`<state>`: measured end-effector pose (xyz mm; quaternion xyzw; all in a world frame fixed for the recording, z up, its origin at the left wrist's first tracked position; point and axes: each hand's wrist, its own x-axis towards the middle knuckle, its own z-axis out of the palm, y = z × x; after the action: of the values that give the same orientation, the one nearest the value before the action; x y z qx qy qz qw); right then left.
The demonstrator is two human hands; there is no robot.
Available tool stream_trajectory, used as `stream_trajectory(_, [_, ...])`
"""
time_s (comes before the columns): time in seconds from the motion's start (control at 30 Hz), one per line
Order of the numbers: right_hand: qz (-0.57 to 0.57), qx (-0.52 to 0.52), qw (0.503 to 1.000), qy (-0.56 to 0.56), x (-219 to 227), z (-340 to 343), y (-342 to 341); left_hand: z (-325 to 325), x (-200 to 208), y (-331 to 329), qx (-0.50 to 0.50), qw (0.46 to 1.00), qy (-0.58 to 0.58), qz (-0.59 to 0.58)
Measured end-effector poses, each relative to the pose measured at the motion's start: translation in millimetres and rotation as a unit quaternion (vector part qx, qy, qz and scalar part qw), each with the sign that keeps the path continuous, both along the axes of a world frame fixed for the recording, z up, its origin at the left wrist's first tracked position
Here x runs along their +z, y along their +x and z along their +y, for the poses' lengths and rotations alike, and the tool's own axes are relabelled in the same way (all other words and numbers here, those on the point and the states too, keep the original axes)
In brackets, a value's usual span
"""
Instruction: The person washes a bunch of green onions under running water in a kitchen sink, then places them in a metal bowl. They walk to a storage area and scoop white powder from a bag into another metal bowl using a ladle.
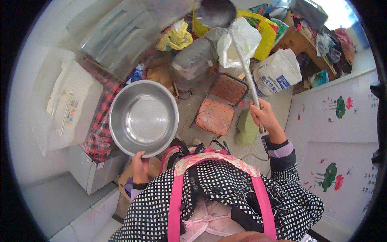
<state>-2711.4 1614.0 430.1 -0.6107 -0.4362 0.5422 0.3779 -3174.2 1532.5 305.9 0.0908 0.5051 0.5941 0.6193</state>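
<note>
My left hand (140, 167) is closed on the near rim of a wide, shiny steel basin (144, 117). The basin tilts so that its bare inside faces up at me. In my right hand (264, 117) is the pale metal handle of a long-handled ladle (246, 70), gripped near its lower end. The handle slants up and away to a dark, rounded bowl at the top of the view, slightly blurred. A white-lined bin (238, 45) stands behind the handle.
A small folding chair (215, 115) with orange patterned pads stands ahead. Right of it are a green container (246, 128) and a white sack-like bucket (278, 72). On the left, a clear plastic box (72, 109) rests over red checked cloth (98, 137). A cluttered wooden shelf (310, 44) stands far right.
</note>
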Motion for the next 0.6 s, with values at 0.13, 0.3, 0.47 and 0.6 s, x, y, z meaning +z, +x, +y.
stream_trajectory(0.13, [-0.019, -0.119, 0.993, -0.002, -7.8, -29.0, 13.1, 49.3, -15.3, -2.4, -0.088, 0.996, -0.006, 0.010])
stream_trajectory(0.3, [-0.002, -0.158, 0.987, -0.014, -7.0, -26.0, 10.8, 98.8, -34.3, 14.6, -0.175, 0.981, -0.072, 0.033])
stream_trajectory(0.47, [0.133, -0.177, 0.975, -0.006, -30.3, 22.2, -12.9, 138.9, -40.0, 28.6, -0.215, 0.975, -0.002, 0.063])
stream_trajectory(0.6, [0.156, -0.214, 0.960, -0.092, -49.4, 71.5, -31.5, 158.3, -48.3, 30.5, -0.207, 0.975, -0.061, 0.056])
